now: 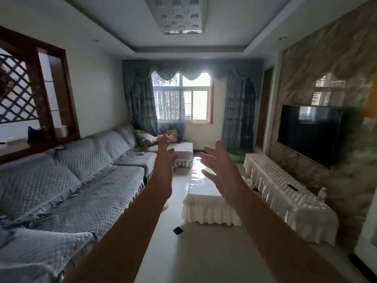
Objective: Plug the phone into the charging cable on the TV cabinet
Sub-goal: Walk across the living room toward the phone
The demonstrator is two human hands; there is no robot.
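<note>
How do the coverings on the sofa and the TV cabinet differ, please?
The sofa wears a grey quilted cover; the TV cabinet wears a cream, shinier one. The sofa runs along the left wall, the cabinet along the right wall under the television. Both covers end in a pleated skirt.

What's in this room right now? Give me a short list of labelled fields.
room: living room
left hand: raised, open, empty
right hand: raised, open, empty
TV cabinet: right wall, cream cover
dark flat item: on cabinet, maybe the phone
cable: cannot tell
TV: on wall above cabinet
sofa: left side
</note>
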